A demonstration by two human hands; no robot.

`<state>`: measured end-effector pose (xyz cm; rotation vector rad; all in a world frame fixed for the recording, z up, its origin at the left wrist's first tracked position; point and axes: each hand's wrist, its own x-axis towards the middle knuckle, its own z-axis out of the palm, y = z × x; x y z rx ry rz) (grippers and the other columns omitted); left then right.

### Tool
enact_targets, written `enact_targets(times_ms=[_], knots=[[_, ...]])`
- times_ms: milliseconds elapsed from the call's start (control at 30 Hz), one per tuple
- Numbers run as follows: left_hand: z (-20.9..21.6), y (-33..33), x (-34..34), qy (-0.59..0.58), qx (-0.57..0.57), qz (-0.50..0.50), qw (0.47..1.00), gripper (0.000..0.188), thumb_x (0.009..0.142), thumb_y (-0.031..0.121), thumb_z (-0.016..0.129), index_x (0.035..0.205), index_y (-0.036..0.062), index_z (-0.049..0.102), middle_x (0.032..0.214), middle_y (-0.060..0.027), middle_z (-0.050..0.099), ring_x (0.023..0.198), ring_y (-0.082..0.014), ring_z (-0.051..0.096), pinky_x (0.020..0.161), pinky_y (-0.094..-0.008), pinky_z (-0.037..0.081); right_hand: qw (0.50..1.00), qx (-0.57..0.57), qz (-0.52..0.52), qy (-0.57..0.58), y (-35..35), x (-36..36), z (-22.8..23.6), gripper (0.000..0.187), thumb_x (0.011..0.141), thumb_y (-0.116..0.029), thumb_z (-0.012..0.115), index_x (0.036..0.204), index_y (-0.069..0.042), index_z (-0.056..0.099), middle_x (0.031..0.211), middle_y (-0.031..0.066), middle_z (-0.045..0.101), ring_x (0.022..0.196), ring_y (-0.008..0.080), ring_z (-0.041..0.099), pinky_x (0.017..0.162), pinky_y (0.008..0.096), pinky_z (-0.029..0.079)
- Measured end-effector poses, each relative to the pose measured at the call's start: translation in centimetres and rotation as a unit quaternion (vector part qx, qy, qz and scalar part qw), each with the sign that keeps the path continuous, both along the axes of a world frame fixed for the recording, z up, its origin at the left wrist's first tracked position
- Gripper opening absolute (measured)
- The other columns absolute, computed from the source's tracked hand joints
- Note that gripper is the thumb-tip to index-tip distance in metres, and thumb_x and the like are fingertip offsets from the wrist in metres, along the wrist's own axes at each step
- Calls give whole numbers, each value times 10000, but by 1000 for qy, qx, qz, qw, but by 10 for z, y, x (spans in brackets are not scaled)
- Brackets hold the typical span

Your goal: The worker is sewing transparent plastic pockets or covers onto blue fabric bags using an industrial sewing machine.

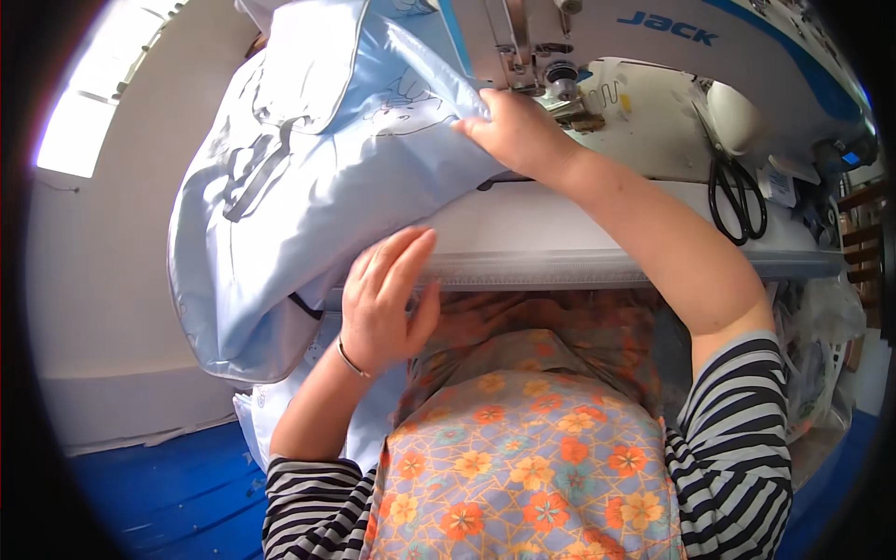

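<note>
A large light blue fabric bag point(308, 215) with grey piping, dark straps and a line drawing on it lies over the left part of the sewing table and hangs past its front edge. My right hand point(518, 135) is closed on the bag's edge, thumb and fingers pinching the cloth just below the head of the sewing machine point(644, 47). At the table's front edge, beside the bag, my left hand point(387, 299) is raised with its fingers stretched out and slightly blurred. It holds nothing. The bag hides part of the machine's left side.
Black-handled scissors point(737, 201) lie on the right of the white table point(560, 219), below a white rounded object point(733, 117). Clear plastic bags point(821, 336) hang at the right. A wall point(112, 271) stands to the left, above blue flooring point(168, 495).
</note>
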<state>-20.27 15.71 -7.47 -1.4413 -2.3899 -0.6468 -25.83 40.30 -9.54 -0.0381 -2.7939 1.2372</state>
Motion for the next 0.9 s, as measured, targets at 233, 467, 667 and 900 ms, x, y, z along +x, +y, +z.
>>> enact_targets(times_ms=[233, 467, 667, 900], knots=[[-38, -57, -19, -606, 406, 100, 677, 363, 935, 173, 491, 1254, 2, 506, 1190, -132, 596, 1114, -228, 556, 949, -343, 432, 948, -239, 198, -68, 19, 89, 7, 401, 803, -170, 710, 1149, 13, 623, 1064, 82, 669, 1030, 146, 589, 951, 306, 430], [-69, -83, -51, 30, -293, 249, 923, 433, 935, 209, 543, 1326, 39, 464, 1299, -98, 525, 1200, -245, 500, 1013, -363, 406, 926, -341, 101, -127, 16, 98, 10, 399, 801, -211, 734, 1107, 25, 635, 1065, 101, 663, 979, 157, 599, 891, 333, 459], [-63, -86, -113, 57, -65, 208, 974, 566, 974, 343, 442, 1461, 99, 288, 1458, -127, 376, 1340, -282, 362, 1111, -414, 281, 955, -11, 292, 54, -11, 152, -18, 290, 820, -127, 702, 1078, -16, 629, 1018, 125, 678, 974, 195, 627, 847, 324, 479], [-35, -89, -113, 132, -177, 278, 935, 595, 963, 394, 438, 1464, 113, 281, 1475, -112, 345, 1369, -259, 312, 1134, -392, 241, 964, -117, 214, 104, -21, 167, -37, 293, 789, -52, 691, 1078, -66, 644, 1006, 138, 668, 942, 313, 631, 818, 386, 485]])
